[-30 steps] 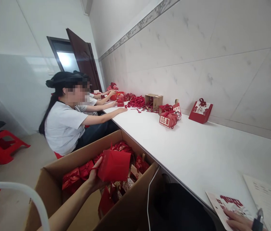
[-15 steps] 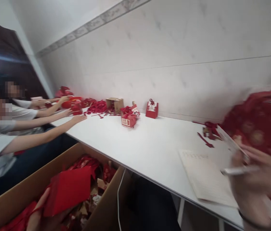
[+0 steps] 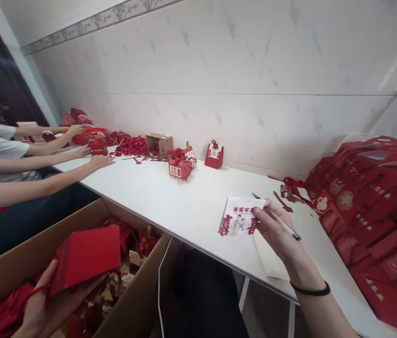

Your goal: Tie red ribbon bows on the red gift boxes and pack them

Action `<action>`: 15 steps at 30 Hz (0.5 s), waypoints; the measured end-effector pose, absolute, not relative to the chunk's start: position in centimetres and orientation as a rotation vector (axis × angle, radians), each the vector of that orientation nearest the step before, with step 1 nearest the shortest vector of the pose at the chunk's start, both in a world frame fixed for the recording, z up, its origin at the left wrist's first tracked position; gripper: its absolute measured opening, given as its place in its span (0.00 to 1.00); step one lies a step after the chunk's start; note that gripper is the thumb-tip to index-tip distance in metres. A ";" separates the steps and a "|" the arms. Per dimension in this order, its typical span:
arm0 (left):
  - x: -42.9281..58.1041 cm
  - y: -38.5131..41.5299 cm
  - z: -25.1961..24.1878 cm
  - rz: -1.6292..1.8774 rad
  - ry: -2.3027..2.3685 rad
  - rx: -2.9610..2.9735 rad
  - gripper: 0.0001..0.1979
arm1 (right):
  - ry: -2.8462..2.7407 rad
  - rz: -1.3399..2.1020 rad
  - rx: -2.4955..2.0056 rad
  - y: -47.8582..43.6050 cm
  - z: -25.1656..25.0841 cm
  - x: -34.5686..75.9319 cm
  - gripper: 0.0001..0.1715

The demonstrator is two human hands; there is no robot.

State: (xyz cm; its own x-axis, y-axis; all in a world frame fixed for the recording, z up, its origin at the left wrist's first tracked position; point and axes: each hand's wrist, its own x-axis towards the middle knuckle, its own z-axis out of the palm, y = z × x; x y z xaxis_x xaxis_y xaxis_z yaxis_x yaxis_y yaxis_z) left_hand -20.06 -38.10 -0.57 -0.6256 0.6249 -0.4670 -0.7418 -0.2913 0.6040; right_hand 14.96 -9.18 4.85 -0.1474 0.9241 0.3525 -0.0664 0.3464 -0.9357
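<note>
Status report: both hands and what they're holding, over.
Left hand gripping red cardboard box over open brown cardboard carton. Right hand holding red-printed white card and black-and-clear plastic pen above white table. Thin white cable hanging beside carton.

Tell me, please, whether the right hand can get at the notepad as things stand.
Likely yes: the notepad lies near the right hand with nothing visibly blocking it, though the held card and pen may hinder grasping.

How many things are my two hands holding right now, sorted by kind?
Red box, in the left hand: 1
Printed card, in the right hand: 1
Pen, also in the right hand: 1
Total: 3
</note>
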 end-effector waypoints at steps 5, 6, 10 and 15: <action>-18.5 -37.7 0.4 2.126 1.236 -0.221 0.26 | -1.258 1.679 -0.758 -9.9 4.4 10.1 0.24; -18.6 -37.9 0.3 2.122 1.225 -0.222 0.25 | -1.223 1.748 -0.757 -10.2 4.2 9.6 0.25; -19.4 -39.0 -0.7 2.087 1.185 -0.171 0.23 | -1.275 1.757 -0.773 -10.8 3.7 8.7 0.25; -20.2 -39.4 -1.9 2.079 1.189 -0.215 0.24 | -1.765 0.995 -0.865 -9.6 4.9 9.8 0.22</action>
State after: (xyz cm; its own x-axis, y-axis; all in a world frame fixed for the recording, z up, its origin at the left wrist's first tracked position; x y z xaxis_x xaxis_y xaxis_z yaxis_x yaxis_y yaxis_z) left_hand -20.17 -39.43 -1.93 -0.7265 0.5040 -0.4672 -0.6581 -0.3148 0.6839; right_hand 9.84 -9.59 4.93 -0.3456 0.8649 0.3642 0.1365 0.4303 -0.8923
